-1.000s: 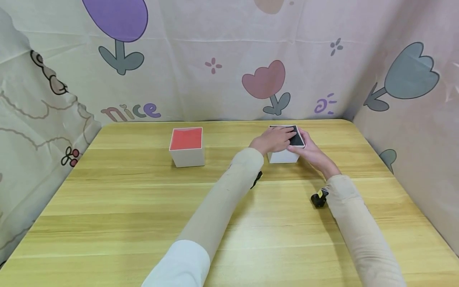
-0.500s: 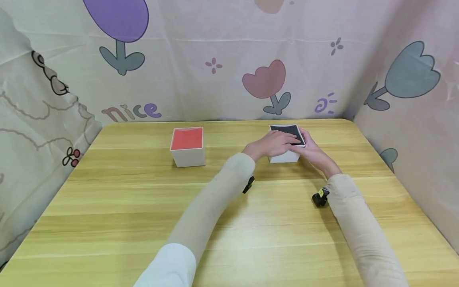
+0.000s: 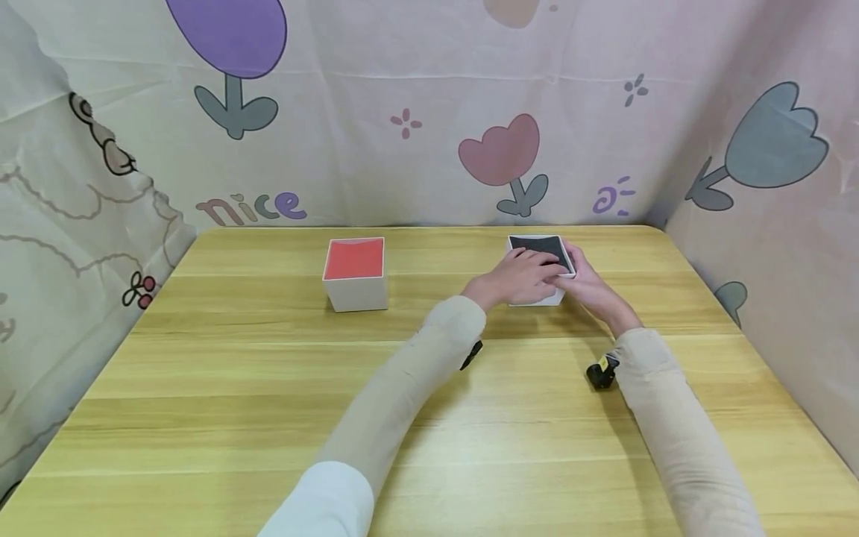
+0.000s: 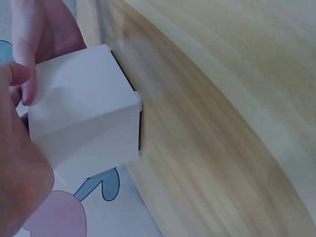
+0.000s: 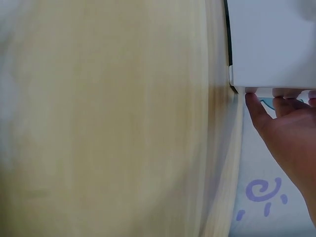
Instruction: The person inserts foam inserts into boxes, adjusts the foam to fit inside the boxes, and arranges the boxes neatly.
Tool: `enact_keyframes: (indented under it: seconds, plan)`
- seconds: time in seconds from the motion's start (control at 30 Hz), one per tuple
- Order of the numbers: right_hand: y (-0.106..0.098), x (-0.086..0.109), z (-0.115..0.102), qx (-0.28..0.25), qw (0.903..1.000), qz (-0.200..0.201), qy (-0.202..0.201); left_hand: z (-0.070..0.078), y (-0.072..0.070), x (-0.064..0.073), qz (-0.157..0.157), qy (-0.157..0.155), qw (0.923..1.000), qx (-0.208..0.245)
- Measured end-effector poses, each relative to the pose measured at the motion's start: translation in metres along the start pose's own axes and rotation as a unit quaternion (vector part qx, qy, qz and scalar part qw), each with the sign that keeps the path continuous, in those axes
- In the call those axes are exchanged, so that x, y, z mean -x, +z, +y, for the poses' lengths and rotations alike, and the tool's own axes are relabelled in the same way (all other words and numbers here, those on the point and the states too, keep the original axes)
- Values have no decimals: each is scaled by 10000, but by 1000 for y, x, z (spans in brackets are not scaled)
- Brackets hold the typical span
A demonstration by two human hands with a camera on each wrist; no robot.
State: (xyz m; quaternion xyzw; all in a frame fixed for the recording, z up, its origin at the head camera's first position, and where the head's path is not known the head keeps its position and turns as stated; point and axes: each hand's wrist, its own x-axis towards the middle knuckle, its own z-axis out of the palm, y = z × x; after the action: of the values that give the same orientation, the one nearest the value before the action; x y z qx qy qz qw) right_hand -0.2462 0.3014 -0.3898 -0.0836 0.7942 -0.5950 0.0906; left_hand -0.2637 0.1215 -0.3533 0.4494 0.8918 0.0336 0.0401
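Observation:
A small white box [image 4: 84, 118] stands at the back right of the table, its top filled by a black sheet [image 3: 538, 244]. My left hand [image 3: 526, 275] lies over the box's near edge, fingers stretched across the black sheet. At the box's right side my right hand [image 3: 590, 289] grips it, the thumb on its near face. In the left wrist view, the left hand [image 4: 19, 163] is at the left and the right hand [image 4: 47, 37] above it. Fingertips of the right hand [image 5: 291, 128] touch the box's side in the right wrist view.
Left of the hands stands a second white box [image 3: 359, 293] with a red sheet [image 3: 356, 259] in its top. Both boxes sit near the back edge of the wooden table [image 3: 235, 388]. A patterned cloth [image 3: 362, 149] hangs behind and at both sides.
My left hand has drawn back toward the box's near edge, uncovering more of the black sheet. The right hand keeps its grip. The head view has shifted slightly.

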Motion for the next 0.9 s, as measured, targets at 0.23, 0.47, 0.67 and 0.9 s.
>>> enact_keyframes:
  seconds: [0.23,0.47,0.67,0.9]
  plan:
    - [0,-1,1,118,9998,33,140,0,6,-1,87,-26,9996,-275]
    - [2,-1,1,28,9998,89,176,-6,5,12,69,-157,9998,-102]
    - [2,-2,0,59,9995,141,282,-28,6,38,439,-338,9985,5]
    - [0,-1,-1,51,9996,125,266,-44,11,71,548,-234,9981,138]
